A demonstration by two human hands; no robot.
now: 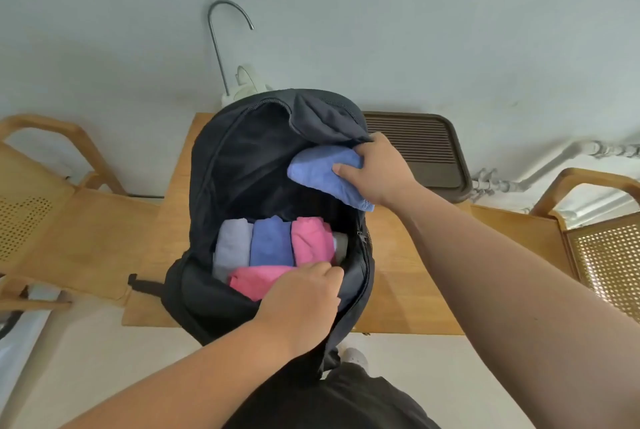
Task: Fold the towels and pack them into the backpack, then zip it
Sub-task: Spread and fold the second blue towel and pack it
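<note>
A black backpack lies wide open on a wooden table. Inside it, folded towels stand side by side: a grey one, a blue one and a pink one, with another pink towel lying in front of them. My left hand presses on that front pink towel, fingers curled over it. My right hand grips a folded light blue towel over the upper part of the opening, just under the bag's flap.
Wooden chairs with cane panels stand at the left and right of the table. A brown slatted tray lies behind the backpack on the right. A curved metal pipe rises by the wall. Pipes run along the floor.
</note>
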